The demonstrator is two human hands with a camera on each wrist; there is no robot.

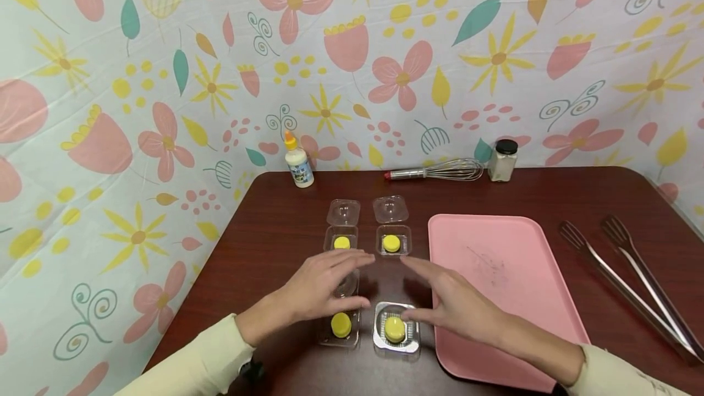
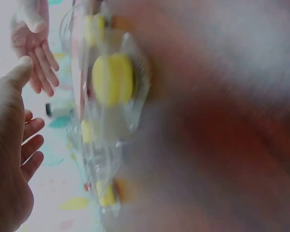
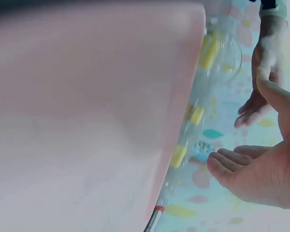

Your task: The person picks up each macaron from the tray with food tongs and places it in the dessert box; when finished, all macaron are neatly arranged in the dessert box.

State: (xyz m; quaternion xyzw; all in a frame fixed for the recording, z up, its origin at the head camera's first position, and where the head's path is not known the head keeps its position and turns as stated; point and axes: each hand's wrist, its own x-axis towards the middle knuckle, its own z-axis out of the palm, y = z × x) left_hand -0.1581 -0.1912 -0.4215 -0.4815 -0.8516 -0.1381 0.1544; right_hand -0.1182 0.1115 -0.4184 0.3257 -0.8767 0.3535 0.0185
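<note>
Four clear plastic boxes stand in two rows, each with a yellow macaron. At the front right, the box point(image 1: 409, 345) appears closed over its macaron point(image 1: 395, 329). Behind it, another box point(image 1: 393, 253) has its lid point(image 1: 391, 209) flipped back. On the left, the front macaron point(image 1: 341, 325) and the rear macaron point(image 1: 341, 242) sit in boxes with lids folded back. My left hand point(image 1: 328, 283) hovers over the left row, fingers extended, holding nothing. Facing it, my right hand point(image 1: 459, 298) is held over the pink tray's left edge, its thumb overlapping the front right box in the head view.
A pink tray point(image 1: 511, 274) lies on the right, with metal tongs point(image 1: 638, 286) beyond it. Along the back stand a glue-style bottle point(image 1: 299, 165) with a yellow cap, a whisk point(image 1: 440, 171) and a black-lidded jar point(image 1: 503, 162). A patterned cloth point(image 1: 352, 109) hangs behind the table.
</note>
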